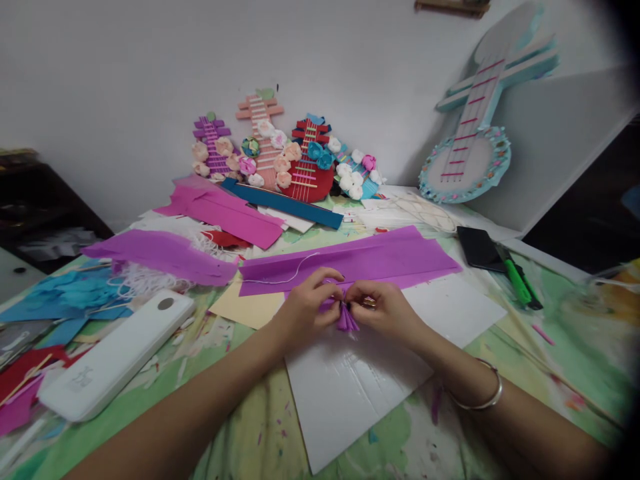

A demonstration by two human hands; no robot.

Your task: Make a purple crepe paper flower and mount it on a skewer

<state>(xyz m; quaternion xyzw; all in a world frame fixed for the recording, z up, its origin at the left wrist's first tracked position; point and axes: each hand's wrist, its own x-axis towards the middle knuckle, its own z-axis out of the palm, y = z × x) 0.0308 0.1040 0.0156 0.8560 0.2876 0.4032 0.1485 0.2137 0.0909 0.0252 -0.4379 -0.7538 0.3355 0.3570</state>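
A small gathered piece of purple paper (348, 321) is pinched between my two hands, its pleated end fanning out below the fingertips. My left hand (314, 303) is closed, thumb and fingertips pressed on the piece from the left. From the right, my right hand (383, 310) is closed on it too, with a ring on one finger. Both hands are over a white board (350, 393). Just behind them lies a long purple paper strip (365, 257), and a white string (300, 268) trails across it. Fingers hide the upper part of the gathered piece.
White power bank (117, 353) and blue paper (75, 293) lie left. A purple sheet (165, 257), pink paper (225, 213) and a blue strip (285, 201) lie behind. Decorated paper instruments (305, 173) lean on the wall. At right are a phone (480, 249) and green cutter (517, 280).
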